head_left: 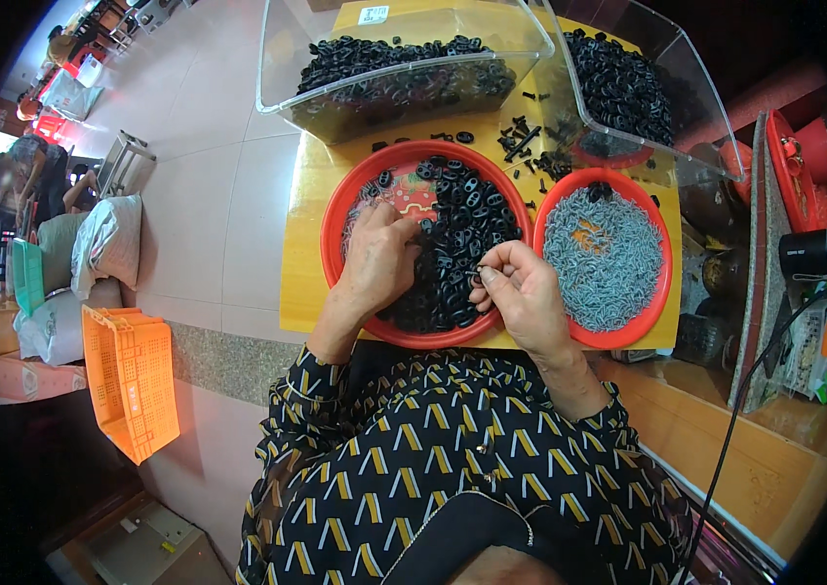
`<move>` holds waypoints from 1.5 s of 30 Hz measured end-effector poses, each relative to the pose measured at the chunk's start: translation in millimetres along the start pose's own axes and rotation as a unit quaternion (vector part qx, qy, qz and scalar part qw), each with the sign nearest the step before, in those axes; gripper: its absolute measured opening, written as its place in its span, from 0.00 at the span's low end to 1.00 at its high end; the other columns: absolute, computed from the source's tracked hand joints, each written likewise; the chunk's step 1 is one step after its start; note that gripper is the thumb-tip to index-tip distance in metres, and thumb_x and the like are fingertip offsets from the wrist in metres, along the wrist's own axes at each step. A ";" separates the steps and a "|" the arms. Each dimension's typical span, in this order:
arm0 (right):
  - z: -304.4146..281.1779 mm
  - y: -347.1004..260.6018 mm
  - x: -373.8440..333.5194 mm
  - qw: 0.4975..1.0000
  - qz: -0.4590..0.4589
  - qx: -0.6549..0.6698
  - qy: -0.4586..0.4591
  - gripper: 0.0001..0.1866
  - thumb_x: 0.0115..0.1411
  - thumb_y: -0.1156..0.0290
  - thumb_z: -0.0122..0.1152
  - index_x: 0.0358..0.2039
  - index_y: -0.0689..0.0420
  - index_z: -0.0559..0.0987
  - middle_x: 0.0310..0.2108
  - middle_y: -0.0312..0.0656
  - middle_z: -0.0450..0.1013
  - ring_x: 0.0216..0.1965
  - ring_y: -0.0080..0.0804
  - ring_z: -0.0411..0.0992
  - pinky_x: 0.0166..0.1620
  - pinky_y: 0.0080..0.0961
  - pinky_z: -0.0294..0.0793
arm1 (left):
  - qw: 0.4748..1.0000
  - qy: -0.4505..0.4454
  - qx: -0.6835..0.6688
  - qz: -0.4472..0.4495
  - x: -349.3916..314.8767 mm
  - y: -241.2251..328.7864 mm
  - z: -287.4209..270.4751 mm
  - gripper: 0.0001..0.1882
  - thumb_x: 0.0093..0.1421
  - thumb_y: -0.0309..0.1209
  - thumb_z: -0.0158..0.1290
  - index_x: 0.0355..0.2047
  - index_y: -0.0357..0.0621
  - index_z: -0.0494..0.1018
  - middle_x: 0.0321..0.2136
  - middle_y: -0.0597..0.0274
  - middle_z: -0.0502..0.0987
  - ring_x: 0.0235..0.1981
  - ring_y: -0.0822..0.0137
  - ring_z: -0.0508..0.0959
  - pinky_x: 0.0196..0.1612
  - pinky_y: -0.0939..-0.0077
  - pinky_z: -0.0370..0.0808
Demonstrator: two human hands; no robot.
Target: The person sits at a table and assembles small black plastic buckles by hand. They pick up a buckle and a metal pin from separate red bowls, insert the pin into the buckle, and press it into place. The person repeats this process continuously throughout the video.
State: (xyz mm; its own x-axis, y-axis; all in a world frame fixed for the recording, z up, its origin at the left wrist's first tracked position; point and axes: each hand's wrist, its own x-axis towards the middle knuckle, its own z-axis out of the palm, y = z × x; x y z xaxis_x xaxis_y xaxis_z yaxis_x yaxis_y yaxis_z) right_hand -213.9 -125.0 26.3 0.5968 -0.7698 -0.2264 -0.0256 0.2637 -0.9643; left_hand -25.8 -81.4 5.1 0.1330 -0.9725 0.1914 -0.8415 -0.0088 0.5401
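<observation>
A round red tray (pixel 335 234) lies in front of me, heaped with small black oval plastic parts (pixel 462 210) that have two holes each. Thin grey screws (pixel 360 200) lie along its left side. My left hand (pixel 379 258) reaches into this tray, its fingers curled down between the screws and the black parts; what they hold, if anything, is hidden. Over the tray's right side my right hand (pixel 521 292) pinches a small thing between thumb and finger, too small to make out. A second red tray (pixel 667 258), full of grey screws (pixel 599 263), stands to the right.
Two clear plastic bins (pixel 404 97) (pixel 687 107) of black parts stand at the far side of the yellow board (pixel 306 283). Loose black pieces (pixel 521 141) lie before them. An orange crate (pixel 131 380) and white sacks (pixel 106 244) sit at left. A black cable (pixel 740 390) hangs at right.
</observation>
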 end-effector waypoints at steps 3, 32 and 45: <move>2.0 -0.4 0.5 1.000 0.003 -0.007 -0.001 0.03 0.56 0.78 0.46 0.31 0.62 0.67 0.23 0.36 0.67 0.23 0.18 0.68 0.25 0.13 0.69 | 1.000 0.000 0.002 0.020 -1.4 3.2 2.6 0.10 0.40 0.20 0.53 0.27 0.36 0.72 0.28 0.51 0.69 0.33 0.52 0.68 0.38 0.65 0.66; 23.5 -11.9 6.2 0.996 0.034 0.077 -0.033 0.05 0.54 0.76 0.51 0.31 0.63 0.69 0.22 0.36 0.69 0.21 0.18 0.68 0.23 0.11 0.67 | 0.749 0.057 -0.641 -0.155 -45.1 10.8 -3.6 0.11 0.53 0.24 0.51 0.38 0.37 0.70 0.23 0.64 0.70 0.24 0.73 0.69 0.25 0.83 0.65; 33.9 -10.8 2.3 1.000 0.025 -0.005 -0.015 0.05 0.53 0.78 0.53 0.30 0.64 0.69 0.23 0.36 0.69 0.21 0.17 0.69 0.22 0.12 0.70 | 0.646 -0.010 -0.742 -0.177 -50.0 14.6 -7.1 0.15 0.51 0.20 0.52 0.41 0.36 0.69 0.26 0.66 0.71 0.25 0.77 0.70 0.27 0.86 0.68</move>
State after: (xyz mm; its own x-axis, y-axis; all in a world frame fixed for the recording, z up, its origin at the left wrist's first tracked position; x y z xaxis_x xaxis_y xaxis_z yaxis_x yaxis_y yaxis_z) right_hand -185.1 -109.9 40.9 0.6179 -0.7386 -0.2694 -0.0641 0.2942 -0.9536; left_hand -41.1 -31.3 9.3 0.1600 -0.9738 -0.1616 0.6712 -0.0127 0.7411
